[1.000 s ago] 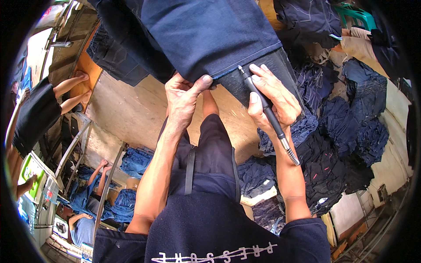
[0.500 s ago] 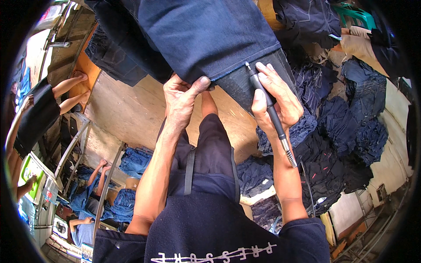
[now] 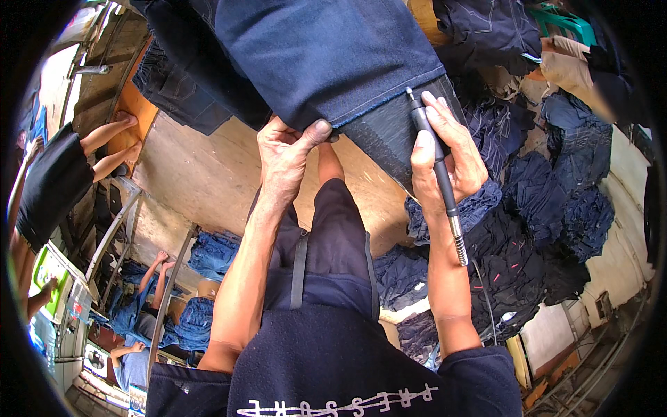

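A dark blue denim leg (image 3: 319,55) is stretched over a flat dark board (image 3: 385,135), which sticks out beyond the hem. My left hand (image 3: 285,153) pinches the hem's near left corner between thumb and fingers. In my right hand (image 3: 455,156) is a slim black rotary handpiece (image 3: 440,170), held like a pen, with a metal spring at its rear end. Its small tip meets the hem's frayed, lighter blue edge toward the right side, or lies just beside it. Some fingers of both hands are hidden.
Heaps of dark denim (image 3: 535,187) lie on the right, with a black pile (image 3: 514,264) nearer me. A thin cable (image 3: 490,306) hangs by my right arm. Metal rails (image 3: 174,292) stand at left, where other people sit. A green plastic chair (image 3: 566,28) is far right.
My right hand has slid the handpiece along the hem, rightward and slightly away from me. My left hand keeps its pinch almost in place.
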`<state>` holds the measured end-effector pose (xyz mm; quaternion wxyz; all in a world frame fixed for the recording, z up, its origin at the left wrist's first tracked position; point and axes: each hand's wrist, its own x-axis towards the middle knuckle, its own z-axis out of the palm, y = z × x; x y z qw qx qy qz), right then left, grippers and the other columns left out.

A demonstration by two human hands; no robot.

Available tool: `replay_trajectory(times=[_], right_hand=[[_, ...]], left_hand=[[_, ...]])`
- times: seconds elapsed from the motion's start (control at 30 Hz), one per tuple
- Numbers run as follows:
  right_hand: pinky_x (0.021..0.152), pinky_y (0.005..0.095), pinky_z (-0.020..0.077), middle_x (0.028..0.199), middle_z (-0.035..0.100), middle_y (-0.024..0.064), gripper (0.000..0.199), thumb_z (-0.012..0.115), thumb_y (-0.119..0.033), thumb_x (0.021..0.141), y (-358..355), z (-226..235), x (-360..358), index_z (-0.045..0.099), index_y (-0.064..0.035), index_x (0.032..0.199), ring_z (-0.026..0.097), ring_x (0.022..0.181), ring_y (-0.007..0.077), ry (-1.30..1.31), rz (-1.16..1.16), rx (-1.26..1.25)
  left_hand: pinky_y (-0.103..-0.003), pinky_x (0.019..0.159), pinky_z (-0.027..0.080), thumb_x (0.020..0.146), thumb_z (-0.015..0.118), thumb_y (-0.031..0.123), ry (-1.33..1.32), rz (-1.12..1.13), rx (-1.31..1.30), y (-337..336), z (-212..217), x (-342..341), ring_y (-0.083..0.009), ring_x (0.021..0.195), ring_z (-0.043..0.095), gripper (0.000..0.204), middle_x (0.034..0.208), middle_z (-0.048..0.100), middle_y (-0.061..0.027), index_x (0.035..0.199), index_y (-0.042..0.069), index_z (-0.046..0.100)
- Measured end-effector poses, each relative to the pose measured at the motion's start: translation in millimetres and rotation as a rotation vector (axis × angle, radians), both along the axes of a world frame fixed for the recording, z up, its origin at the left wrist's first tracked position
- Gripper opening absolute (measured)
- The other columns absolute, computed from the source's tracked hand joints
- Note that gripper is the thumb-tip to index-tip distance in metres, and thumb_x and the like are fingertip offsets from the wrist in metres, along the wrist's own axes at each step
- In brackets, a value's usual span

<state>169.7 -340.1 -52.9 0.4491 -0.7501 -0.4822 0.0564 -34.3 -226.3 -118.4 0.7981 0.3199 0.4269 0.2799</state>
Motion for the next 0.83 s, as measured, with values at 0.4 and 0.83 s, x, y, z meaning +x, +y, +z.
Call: replay_trajectory(times=[0.4, 0.83], right_hand=[[0.107, 0.0537, 0.0614, 0.108, 0.081, 0.026, 0.026, 0.072, -0.002, 0.086, 9, 2, -1, 0.078, 0.0089, 0.108, 0.08, 0.11, 0.0397, 0.001, 0.15, 0.042], [0.109, 0.0486, 0.0575, 0.123, 0.078, 0.0209, 0.046, 0.051, -0.031, 0.118, -3, 30, -29, 0.06, 0.0062, 0.145, 0.077, 0.113, 0.0328, 0.347, -0.301, 0.169]], left_hand=[[-0.041, 0.085, 0.068, 0.095, 0.086, 0.007, 0.002, -0.002, 0.032, 0, -2, 2, -0.0225, 0.095, 0.079, 0.022, 0.109, 0.082, -0.0127, 0.114, 0.0, 0.077], [-0.042, 0.12, 0.047, 0.099, 0.085, 0.026, -0.013, -0.276, -0.001, 34, 29, -52, -0.0255, 0.145, 0.057, 0.081, 0.157, 0.058, -0.0212, 0.165, 0.004, 0.044]])
